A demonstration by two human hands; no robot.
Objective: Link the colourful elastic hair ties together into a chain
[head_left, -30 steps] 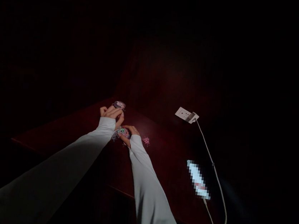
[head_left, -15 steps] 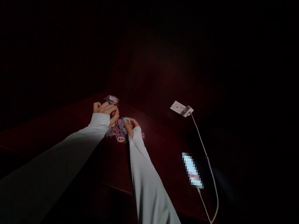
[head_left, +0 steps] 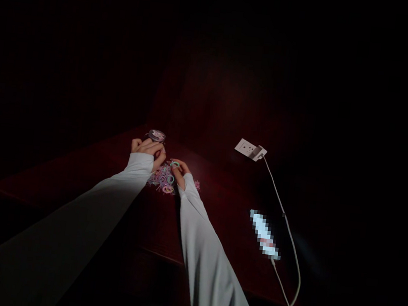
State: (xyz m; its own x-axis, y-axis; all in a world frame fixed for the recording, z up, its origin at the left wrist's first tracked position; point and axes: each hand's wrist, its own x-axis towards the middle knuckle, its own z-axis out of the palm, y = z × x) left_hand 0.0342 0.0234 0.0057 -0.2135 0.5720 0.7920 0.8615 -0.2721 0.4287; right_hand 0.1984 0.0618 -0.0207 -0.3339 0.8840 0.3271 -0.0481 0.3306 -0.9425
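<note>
The right hand (head_left: 181, 172) pinches a thin, pale green, bendy-looking ring (head_left: 175, 163) between thumb and finger. It is at one o'clock on the messy heap of small pink, purple and green rings (head_left: 166, 180) lying on the dark red wooden table (head_left: 221, 194). The left hand (head_left: 148, 149) is at eleven o'clock, fingers curled; I can't tell if they hold anything. Just past them sits a round, dark tub with a pink-and-white top (head_left: 156, 136). The green ring could slip if the pinch gets loose. Rings may be tangled, so pulling one could drag others. The dark could hide dropped ones.
</note>
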